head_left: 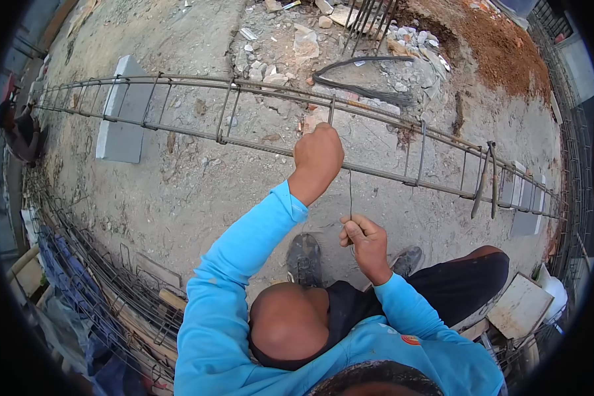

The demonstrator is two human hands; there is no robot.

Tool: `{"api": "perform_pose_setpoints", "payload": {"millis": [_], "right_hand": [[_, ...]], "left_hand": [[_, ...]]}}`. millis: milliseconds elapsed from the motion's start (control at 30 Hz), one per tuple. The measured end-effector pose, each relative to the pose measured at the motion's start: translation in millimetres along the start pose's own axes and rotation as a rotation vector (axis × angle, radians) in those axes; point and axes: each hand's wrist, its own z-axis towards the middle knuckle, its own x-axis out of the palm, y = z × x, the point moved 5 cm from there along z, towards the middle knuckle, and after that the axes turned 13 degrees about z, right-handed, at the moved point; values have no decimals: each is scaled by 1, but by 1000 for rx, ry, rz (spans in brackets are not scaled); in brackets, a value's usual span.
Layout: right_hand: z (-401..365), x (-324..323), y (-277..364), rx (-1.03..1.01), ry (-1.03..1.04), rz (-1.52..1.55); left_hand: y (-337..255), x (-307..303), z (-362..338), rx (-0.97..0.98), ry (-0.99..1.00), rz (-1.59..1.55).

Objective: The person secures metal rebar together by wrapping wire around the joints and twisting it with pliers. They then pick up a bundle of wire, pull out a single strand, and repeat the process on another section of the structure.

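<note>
What looked like a cap brim lay nearest. Left hand gripped a stirrup of the rebar frame, set on grey blocks; right hand pinched thin wire trailing from its near bar. Probably tying; next move called for drawing wire snug.

Daylight lit dusty grey ground, which spread left of a reddish-brown soil heap, with pale rubble just beside the heap and upright rebars farther left of it.
</note>
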Motion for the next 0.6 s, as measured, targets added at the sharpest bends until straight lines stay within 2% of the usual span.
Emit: {"api": "perform_pose_setpoints", "payload": {"millis": [367,467,567,600], "right_hand": [[0,27,4,-36,60,-19],[-2,29,5,-42,43,-5],[-5,22,9,-66,5,4],[-7,18,10,-83,-2,13]], "left_hand": [[6,2,1,-22,48,-21],[14,3,8,78,102,1],[29,-6,31,162,70,-179],[42,-23,48,31,246,-321]]}}
